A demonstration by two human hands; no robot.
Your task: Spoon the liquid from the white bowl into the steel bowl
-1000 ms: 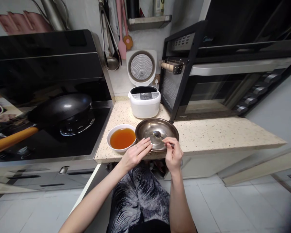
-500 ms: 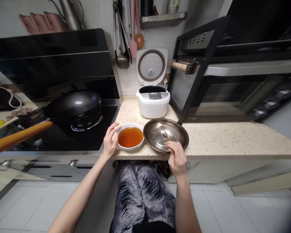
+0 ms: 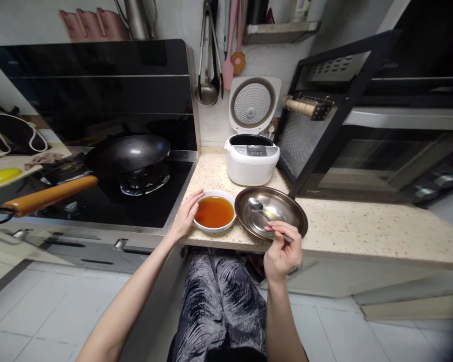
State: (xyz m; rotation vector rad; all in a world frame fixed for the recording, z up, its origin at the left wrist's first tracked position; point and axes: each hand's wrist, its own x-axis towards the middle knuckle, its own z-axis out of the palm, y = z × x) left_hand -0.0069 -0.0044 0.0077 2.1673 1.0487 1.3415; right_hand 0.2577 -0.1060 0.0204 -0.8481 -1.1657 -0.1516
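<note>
A white bowl (image 3: 232, 219) of clear reddish-brown liquid (image 3: 214, 212) sits near the counter's front edge. Along its left side lies my left hand (image 3: 185, 217), fingers stretched out and touching the rim. To the bowl's right stands a wide, shallow steel basin (image 3: 300, 213) with nothing but reflections showing inside. My right hand (image 3: 285, 251) is closed around the handle of a metal spoon (image 3: 255, 204). The spoon's head points up and left over the basin; whether it touches the basin I cannot tell.
Behind the basin, a white rice cooker (image 3: 252, 166) has its lid raised. To the left, a black wok (image 3: 132, 153) with a wooden handle (image 3: 55, 195) sits on the stove. An oven (image 3: 370, 156) in a black rack stands right. Utensils (image 3: 207, 93) hang on the wall.
The view has turned a little left. More of the spoon shows, and my right hand has tilted it, gripping farther along the handle. My left fingers lie flatter against the bowl.
</note>
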